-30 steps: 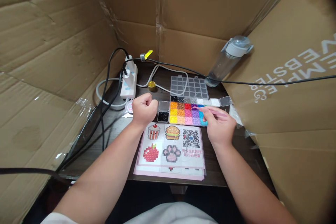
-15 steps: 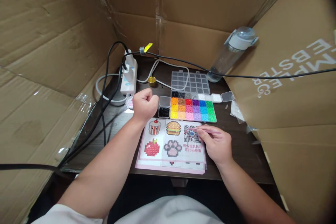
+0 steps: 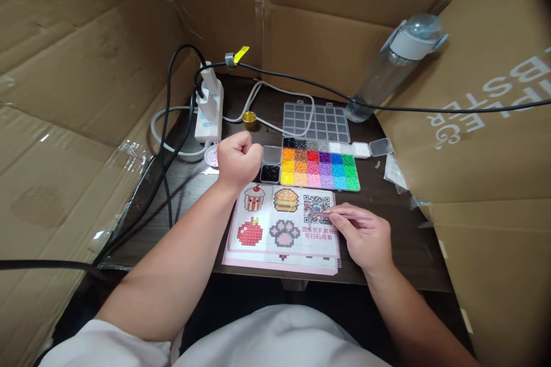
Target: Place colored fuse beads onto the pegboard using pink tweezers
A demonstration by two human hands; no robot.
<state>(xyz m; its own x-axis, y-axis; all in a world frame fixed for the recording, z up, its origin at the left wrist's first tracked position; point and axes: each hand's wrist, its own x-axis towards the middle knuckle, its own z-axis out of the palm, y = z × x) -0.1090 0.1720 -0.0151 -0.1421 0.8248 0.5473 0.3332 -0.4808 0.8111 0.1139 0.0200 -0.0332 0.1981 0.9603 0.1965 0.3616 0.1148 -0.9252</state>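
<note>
My right hand pinches pink tweezers. Their tips lie over the QR code on the pattern sheet, which also shows pixel pictures of a cupcake, a burger, a red fruit and a paw. A few small beads, red and blue, seem to rest over the code. Clenched in a fist, my left hand is just beyond the sheet's far left corner; nothing sticks out of it. Close by it is a small open box of black beads. To the right stretches the sorted bead case with many colours.
Behind the case lies its clear gridded lid. A white power strip, cables and a gold cup stand at the back left. A water bottle leans at the back right. Cardboard walls enclose the table.
The tweezers' tips have moved slightly down over the QR code. My view has tilted a little, so the table sits higher in the picture. My left fist stays clenched.
</note>
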